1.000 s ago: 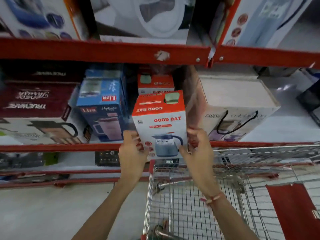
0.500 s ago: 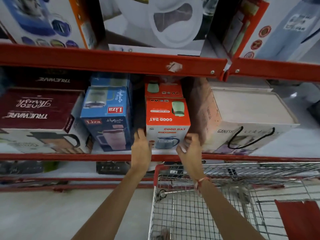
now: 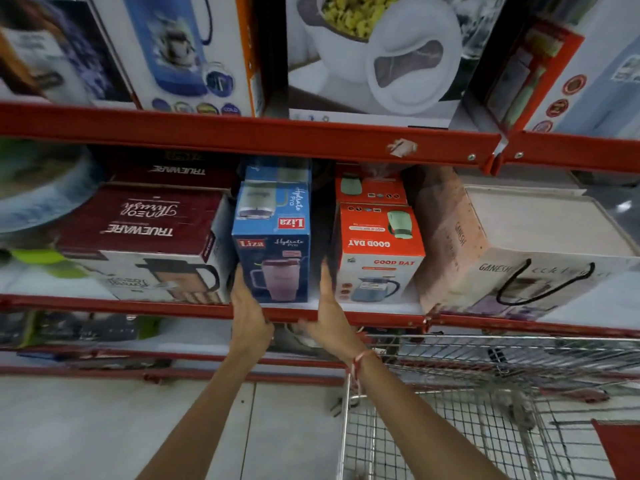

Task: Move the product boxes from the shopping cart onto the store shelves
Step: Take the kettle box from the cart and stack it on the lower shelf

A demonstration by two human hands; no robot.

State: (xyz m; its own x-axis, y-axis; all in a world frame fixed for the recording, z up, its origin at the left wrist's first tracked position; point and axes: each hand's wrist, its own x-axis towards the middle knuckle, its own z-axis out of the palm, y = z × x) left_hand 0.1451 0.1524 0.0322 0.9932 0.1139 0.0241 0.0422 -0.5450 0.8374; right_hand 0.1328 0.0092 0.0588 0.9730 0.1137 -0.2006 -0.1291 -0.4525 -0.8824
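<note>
The orange-and-white Good Day kettle box (image 3: 377, 251) stands on the middle shelf (image 3: 138, 302), in front of a second one (image 3: 370, 185), with no hand on it. To its left stands a blue Liza Hydrate Pro box (image 3: 277, 244). My left hand (image 3: 247, 306) lies flat against the blue box's left side and my right hand (image 3: 329, 306) against its right side, so both press it between them at the shelf's front edge. The wire shopping cart (image 3: 450, 348) is below right; no boxes show in the visible part of its basket.
A maroon Trueware box (image 3: 138, 237) sits left of the blue box and a large pale Ganesh box (image 3: 519, 244) right of the kettle boxes. The red upper shelf beam (image 3: 242, 133) carries big boxes overhead. A lower shelf and grey floor lie below.
The Good Day box went from my hands onto the shelf and was let go. Both hands then shifted left onto the sides of the blue Liza box.
</note>
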